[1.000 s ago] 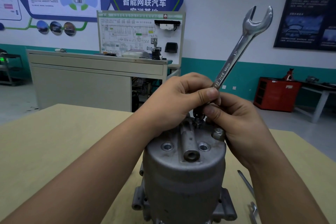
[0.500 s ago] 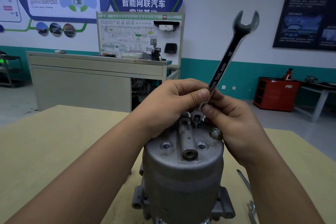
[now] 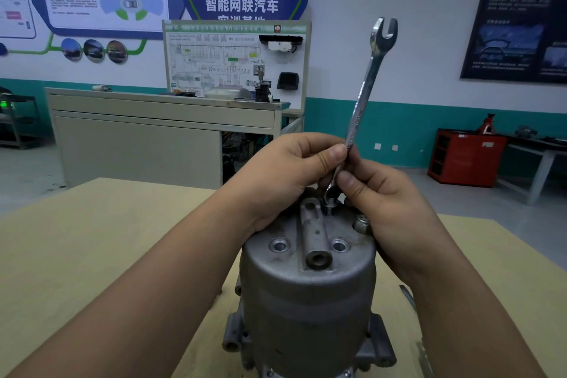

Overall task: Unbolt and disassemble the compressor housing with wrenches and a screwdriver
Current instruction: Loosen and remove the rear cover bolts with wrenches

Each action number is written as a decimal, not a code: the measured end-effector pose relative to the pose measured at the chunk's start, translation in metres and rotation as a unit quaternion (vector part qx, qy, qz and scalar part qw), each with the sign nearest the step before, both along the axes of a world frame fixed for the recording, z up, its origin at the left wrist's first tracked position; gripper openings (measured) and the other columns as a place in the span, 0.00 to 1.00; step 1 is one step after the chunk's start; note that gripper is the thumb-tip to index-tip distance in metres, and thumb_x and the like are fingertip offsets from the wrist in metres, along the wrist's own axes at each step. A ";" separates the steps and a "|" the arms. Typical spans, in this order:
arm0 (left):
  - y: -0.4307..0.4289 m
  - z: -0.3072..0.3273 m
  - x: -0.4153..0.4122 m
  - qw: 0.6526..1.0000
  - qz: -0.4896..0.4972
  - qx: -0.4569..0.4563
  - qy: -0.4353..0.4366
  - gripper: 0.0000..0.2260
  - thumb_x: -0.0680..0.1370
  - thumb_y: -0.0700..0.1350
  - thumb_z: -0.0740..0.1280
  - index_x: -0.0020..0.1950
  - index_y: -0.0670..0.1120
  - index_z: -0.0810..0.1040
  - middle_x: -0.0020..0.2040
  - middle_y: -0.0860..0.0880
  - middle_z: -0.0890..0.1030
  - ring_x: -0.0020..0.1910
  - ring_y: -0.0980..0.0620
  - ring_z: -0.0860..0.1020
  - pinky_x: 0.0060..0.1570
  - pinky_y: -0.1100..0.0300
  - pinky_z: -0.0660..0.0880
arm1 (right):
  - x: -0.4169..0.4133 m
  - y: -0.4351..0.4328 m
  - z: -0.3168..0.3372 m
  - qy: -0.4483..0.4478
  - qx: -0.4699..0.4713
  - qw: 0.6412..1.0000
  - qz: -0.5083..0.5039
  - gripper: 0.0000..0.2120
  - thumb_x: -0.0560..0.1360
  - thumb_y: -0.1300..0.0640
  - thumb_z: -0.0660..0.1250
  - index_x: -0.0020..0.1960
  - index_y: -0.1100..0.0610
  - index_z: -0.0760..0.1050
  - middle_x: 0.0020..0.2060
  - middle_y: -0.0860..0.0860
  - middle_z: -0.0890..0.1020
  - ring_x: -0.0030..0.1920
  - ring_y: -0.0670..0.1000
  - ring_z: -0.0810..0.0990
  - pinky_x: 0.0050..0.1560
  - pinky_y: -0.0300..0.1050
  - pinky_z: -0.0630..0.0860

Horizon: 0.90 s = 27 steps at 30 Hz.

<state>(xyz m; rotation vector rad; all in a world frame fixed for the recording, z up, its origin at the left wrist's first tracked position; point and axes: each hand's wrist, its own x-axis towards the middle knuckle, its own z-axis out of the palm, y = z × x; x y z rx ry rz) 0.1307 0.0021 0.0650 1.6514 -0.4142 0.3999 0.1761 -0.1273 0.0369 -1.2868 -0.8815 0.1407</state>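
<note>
Compressor housing (image 3: 306,294), seen from the head camera, stands on end on the pale wooden bench (image 3: 92,255), low in the middle of the view, with its domed grey end cap facing up. A cast rib with a round bore runs across the cap between two open threaded holes.

At the far edge of the cap a small bolt (image 3: 329,209) stands up, and the lower end of a combination wrench (image 3: 365,92) sits on its head. The wrench rises nearly upright, leaning a little to the right, its open-jawed end at the top. A second bolt (image 3: 362,222) shows on the cap's right edge, just beside the right wrist.

The left grip (image 3: 285,181) is curled over the far left of the cap, thumb and fingers pinching the wrench shank low down. The right grip (image 3: 389,202) comes in from the right and pinches the shank just below it, thumb tip close above the bolt.

On the bench to the right, partly hidden by the right forearm, lie thin metal tools (image 3: 409,294). Behind the bench stand a grey cabinet (image 3: 153,144), a wiring display board (image 3: 233,61) and a red cabinet (image 3: 466,156).
</note>
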 end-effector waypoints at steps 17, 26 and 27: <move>0.004 -0.001 -0.004 0.998 0.056 -0.009 -0.001 0.07 0.71 0.48 0.71 0.33 0.50 0.82 0.37 0.46 0.78 0.42 0.47 0.74 0.53 0.49 0.74 | -0.001 -0.002 0.001 -0.077 -0.064 0.993 -0.057 0.14 0.66 0.46 0.65 0.47 0.50 0.81 0.44 0.48 0.85 0.48 0.45 0.82 0.50 0.42 0.78; 0.005 -0.001 -0.005 1.000 0.009 -0.014 -0.025 0.08 0.72 0.47 0.66 0.37 0.50 0.84 0.38 0.52 0.83 0.43 0.53 0.79 0.51 0.59 0.75 | -0.005 0.000 0.002 -0.119 -0.049 0.985 -0.113 0.10 0.76 0.56 0.64 0.42 0.43 0.81 0.41 0.43 0.85 0.43 0.39 0.81 0.36 0.31 0.74; 0.006 -0.001 -0.005 1.000 -0.004 -0.011 -0.024 0.08 0.74 0.47 0.66 0.39 0.50 0.85 0.40 0.53 0.84 0.45 0.55 0.81 0.53 0.59 0.76 | -0.006 0.001 0.002 -0.113 -0.046 0.986 -0.110 0.11 0.76 0.57 0.64 0.42 0.43 0.81 0.41 0.43 0.85 0.43 0.39 0.81 0.36 0.31 0.74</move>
